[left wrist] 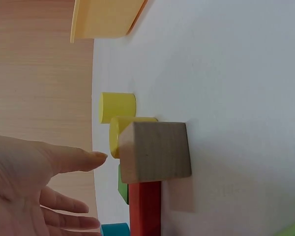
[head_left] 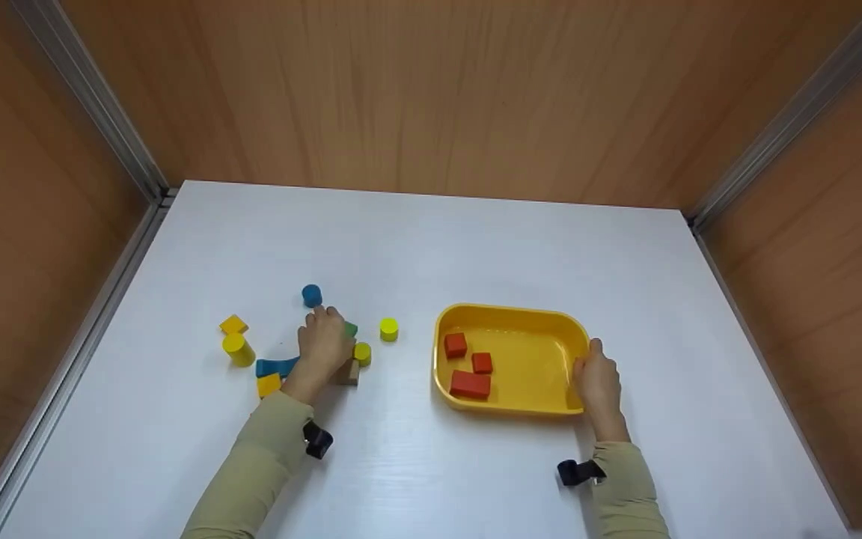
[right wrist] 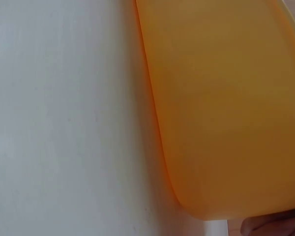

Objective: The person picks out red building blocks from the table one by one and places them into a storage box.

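My left hand (head_left: 324, 340) hovers over a group of loose blocks, its thumb and fingers apart with nothing between them. Below it, a long red block (left wrist: 145, 209) lies beside a bare wooden block (left wrist: 160, 152); the hand hides the red one in the head view. A green block (head_left: 351, 329) and a short yellow cylinder (head_left: 362, 354) are close by. On the right, my right hand (head_left: 600, 380) grips the right end of a yellow tray (head_left: 536, 359), thumb over the rim. Three red blocks (head_left: 470, 385) lie in the tray's left part.
Further blocks lie around the left hand: a blue cylinder (head_left: 312, 295) behind, another yellow cylinder (head_left: 389, 329) to the right, a blue block (head_left: 275, 367), a tall yellow cylinder (head_left: 238, 349) and orange-yellow blocks (head_left: 233, 324) to the left. Wooden walls (head_left: 431, 97) enclose the white table (head_left: 431, 254).
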A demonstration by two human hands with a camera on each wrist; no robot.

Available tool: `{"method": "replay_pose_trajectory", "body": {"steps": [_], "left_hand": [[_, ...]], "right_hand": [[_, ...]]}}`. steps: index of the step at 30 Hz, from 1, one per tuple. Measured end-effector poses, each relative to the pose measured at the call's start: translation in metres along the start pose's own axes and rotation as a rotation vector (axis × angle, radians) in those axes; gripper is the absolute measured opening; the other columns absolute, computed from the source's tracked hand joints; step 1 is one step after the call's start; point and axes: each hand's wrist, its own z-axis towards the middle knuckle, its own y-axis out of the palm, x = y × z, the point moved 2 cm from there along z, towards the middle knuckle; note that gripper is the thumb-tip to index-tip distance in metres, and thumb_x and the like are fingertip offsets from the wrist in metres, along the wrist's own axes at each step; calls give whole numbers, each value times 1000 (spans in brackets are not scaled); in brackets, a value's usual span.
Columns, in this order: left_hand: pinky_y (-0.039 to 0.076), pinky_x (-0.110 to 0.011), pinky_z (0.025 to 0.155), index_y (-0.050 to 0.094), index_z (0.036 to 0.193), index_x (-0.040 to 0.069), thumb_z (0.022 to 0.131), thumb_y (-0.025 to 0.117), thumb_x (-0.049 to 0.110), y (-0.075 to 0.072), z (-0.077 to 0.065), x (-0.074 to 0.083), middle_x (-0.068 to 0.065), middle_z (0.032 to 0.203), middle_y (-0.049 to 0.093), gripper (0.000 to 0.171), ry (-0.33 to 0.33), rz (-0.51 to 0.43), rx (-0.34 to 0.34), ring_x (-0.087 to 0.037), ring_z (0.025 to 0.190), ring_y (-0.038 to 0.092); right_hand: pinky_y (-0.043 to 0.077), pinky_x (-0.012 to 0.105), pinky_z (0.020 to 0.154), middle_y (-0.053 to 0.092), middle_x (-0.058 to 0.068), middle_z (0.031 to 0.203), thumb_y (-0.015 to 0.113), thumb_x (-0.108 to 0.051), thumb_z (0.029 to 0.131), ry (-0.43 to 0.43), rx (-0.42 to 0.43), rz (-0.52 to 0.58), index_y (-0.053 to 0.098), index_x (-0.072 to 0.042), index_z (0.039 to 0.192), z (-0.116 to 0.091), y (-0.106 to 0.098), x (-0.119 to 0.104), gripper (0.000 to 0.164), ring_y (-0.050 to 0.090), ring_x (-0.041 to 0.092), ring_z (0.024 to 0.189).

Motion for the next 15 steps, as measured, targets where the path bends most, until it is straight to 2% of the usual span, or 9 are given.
{"method": "replay_pose_trajectory", "body": {"steps": [9, 15], "left_hand": [[44, -43, 81, 43, 115, -16, 79, 67, 23, 5, 3, -9, -26, 103, 45, 58, -33, 25, -76, -33, 90, 45], [42, -43, 84, 40, 119, -15, 79, 67, 20, 8, 5, -12, -26, 105, 44, 60, -65, 10, -143, -34, 92, 44]], "right_hand": [[41, 32, 42, 54, 18, 70, 44, -9, 89, -2, 6, 0, 38, 3, 108, 0, 0, 0, 23, 51, 24, 52], [41, 34, 44, 53, 19, 72, 43, -8, 89, 8, 1, 4, 38, 3, 109, -1, 0, -1, 24, 50, 25, 54]]}}
